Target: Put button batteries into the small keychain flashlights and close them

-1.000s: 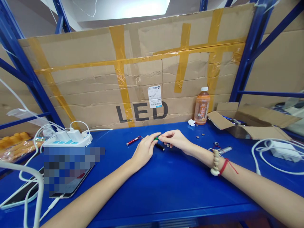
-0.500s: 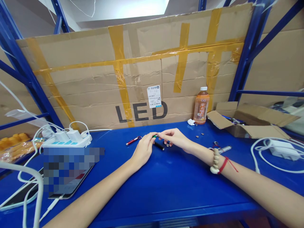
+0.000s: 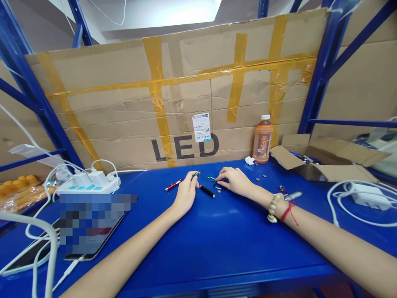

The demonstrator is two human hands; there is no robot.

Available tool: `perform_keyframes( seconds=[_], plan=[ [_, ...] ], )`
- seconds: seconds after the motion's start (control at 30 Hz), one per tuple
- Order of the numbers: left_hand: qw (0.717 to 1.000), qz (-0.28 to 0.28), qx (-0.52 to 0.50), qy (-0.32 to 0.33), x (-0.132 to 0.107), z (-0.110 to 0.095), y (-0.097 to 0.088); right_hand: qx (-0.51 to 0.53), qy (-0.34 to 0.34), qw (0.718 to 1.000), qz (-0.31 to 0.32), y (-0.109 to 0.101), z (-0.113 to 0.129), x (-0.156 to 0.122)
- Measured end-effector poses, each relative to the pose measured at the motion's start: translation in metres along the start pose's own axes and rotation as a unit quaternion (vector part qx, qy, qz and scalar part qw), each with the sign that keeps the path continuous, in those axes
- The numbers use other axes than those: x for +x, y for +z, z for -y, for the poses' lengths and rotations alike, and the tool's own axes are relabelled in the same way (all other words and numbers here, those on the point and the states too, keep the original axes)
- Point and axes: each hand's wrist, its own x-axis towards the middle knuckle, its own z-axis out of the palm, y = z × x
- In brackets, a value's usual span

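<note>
My left hand (image 3: 185, 193) is closed around a small green penlight (image 3: 196, 175), only its silvery end and a bit of green showing past the fingers. My right hand (image 3: 235, 181) pinches the end of a green carabiner clip (image 3: 211, 179) just above the table. Between the hands lies a black penlight (image 3: 207, 191). A dark carabiner clip (image 3: 218, 188) rests below my right fingertips, with a small round piece beside it. To the left of my left hand is a red penlight (image 3: 173, 185).
A drink bottle (image 3: 262, 140) and an open cardboard box (image 3: 338, 170) stand at the back right. Small round cells (image 3: 264, 176) and a silver penlight (image 3: 293, 195) lie near my right arm. A power strip (image 3: 89, 187), tablet (image 3: 93, 244) and white cables occupy the left.
My hands, together half a second ago, have moved apart. The right has drawn away to the right with the green carabiner clip; the left has shifted slightly left, keeping the green penlight.
</note>
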Motion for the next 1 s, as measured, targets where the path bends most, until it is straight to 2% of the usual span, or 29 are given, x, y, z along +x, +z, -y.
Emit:
perform_keyframes(
  seconds=[0.23, 0.4, 0.6, 0.8, 1.0],
  plan=[
    [1.0, -0.001, -0.014, -0.021, 0.0, -0.002, -0.001, -0.032, 0.019, 0.999, -0.009, -0.008, 0.002, 0.0],
    [0.999, -0.007, -0.014, -0.047, -0.002, -0.006, -0.002, -0.044, 0.032, 0.998, 0.015, -0.015, 0.008, 0.0],
    [0.999, 0.0, -0.016, -0.05, -0.003, -0.006, -0.001, -0.05, 0.041, 0.997, 0.03, -0.017, 0.007, -0.001],
    [0.999, 0.001, -0.017, -0.044, -0.002, -0.005, -0.001, -0.07, 0.009, 0.997, 0.028, -0.016, 0.006, -0.001],
    [0.999, -0.002, -0.011, -0.038, -0.002, -0.005, 0.0, -0.071, 0.022, 0.997, 0.029, -0.018, 0.007, 0.0]
  ],
)
